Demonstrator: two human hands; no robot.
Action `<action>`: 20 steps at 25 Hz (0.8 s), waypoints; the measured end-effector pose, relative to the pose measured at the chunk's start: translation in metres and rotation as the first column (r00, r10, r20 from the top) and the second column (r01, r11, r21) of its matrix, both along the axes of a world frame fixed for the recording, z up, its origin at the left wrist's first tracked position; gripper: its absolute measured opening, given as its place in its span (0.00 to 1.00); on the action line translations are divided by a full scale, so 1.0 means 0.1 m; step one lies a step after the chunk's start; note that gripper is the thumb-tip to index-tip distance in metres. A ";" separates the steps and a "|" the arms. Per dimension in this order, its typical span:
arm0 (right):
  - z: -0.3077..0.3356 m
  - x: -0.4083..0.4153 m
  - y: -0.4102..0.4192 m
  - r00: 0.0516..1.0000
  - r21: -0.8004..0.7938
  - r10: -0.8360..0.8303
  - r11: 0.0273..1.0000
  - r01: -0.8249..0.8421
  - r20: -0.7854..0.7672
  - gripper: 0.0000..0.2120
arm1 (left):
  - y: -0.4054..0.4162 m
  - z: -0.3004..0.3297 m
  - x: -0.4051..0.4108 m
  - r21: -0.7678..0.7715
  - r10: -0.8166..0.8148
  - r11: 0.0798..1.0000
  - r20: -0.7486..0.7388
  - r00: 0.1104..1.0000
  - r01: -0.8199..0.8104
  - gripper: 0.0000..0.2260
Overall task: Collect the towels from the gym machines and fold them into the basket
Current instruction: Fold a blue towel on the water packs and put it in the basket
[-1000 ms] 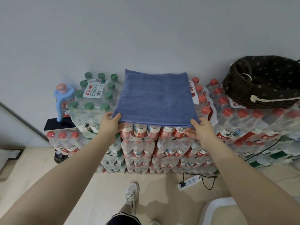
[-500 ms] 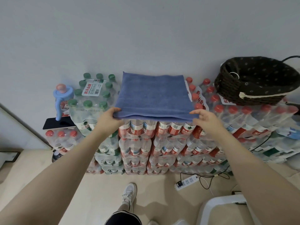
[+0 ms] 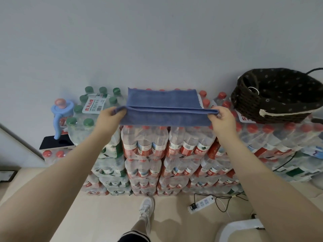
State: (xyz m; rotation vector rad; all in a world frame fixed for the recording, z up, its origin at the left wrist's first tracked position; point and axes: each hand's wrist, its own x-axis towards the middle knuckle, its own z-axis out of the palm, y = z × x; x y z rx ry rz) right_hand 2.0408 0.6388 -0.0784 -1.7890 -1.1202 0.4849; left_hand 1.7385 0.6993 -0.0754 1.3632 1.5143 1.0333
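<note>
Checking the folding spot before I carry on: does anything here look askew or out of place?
The dark woven basket sits tilted on the shrink-wrapped water bottle packs, its rim dipping toward the person. A white power strip lies loose on the floor, cable trailing near the white sneaker.

Towel (image 3: pixel 162 102) on bottle packs (image 3: pixel 145 142), basket (image 3: pixel 276 95) right.

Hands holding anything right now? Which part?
Yes, the blue towel. Left hand pinches its near left corner, right hand its near right corner, lifting the near edge.
</note>
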 end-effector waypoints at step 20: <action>-0.19 0.08 1.79 0.903 -0.456 0.013 0.866 0.204 0.428 0.14 | 1.80 -0.35 0.27 -0.115 -0.129 0.991 -0.621 0.773 0.073 0.13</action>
